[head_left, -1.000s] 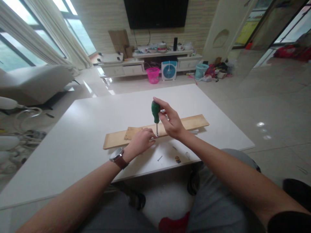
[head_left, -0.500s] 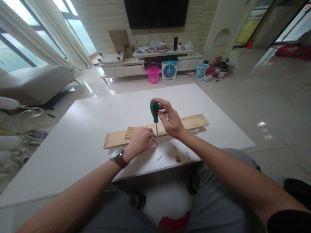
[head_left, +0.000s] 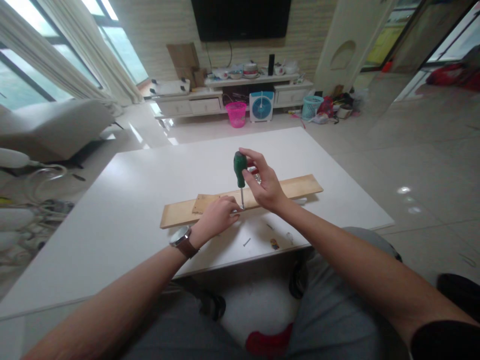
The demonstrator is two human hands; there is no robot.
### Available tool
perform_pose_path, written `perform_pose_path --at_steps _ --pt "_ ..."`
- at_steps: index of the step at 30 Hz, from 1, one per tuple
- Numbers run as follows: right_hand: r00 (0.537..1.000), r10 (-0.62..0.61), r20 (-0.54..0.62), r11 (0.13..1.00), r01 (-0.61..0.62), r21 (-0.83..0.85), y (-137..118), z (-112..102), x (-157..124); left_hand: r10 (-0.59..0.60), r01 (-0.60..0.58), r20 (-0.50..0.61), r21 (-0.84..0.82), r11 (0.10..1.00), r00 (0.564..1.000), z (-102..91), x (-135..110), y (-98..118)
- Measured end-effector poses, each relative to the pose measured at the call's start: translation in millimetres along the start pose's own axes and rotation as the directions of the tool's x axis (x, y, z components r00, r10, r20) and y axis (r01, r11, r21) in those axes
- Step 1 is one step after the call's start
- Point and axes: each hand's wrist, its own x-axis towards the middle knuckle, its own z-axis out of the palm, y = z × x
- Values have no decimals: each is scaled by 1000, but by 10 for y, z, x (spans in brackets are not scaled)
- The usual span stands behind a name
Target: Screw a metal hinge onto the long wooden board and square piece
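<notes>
1. Presently, head view: the right hand is clamped on a green-handled, metal-shafted screwdriver, tip down at the near edge of a long, pale wooden board.
2. Compared with half a second ago, the handle stands slightly more upright; the tip keeps its spot. This suggests turning in place, not repositioning.
3. The left hand rests beside the tip; whether its fingers pinch anything is indiscernible.
4. Surface: a white rectangular desk carries the board, a short wooden piece upon it, and a loose silver screw nearer the front edge.
5. Room: a pink perforated basket and a blue-and-white box fan stand beneath a black flat television.
</notes>
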Motion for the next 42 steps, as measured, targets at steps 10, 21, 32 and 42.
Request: perform_pose_path --at_steps 10,21,32,42 --pt "1000 -8 4 1000 8 17 7 1 3 3 -3 -5 -1 1000 1000 -10 -5 9" --pt "999 -36 -16 999 35 -7 -8 -10 8 -1 1 -9 -9 1000 1000 -8 2 10" --pt "1000 -2 -15 1000 2 -23 -1 -7 7 16 -16 -18 -4 1000 1000 7 0 -10" --pt "999 -23 34 999 24 -25 12 4 -13 13 -14 -21 -26 1000 1000 -7 0 -6"
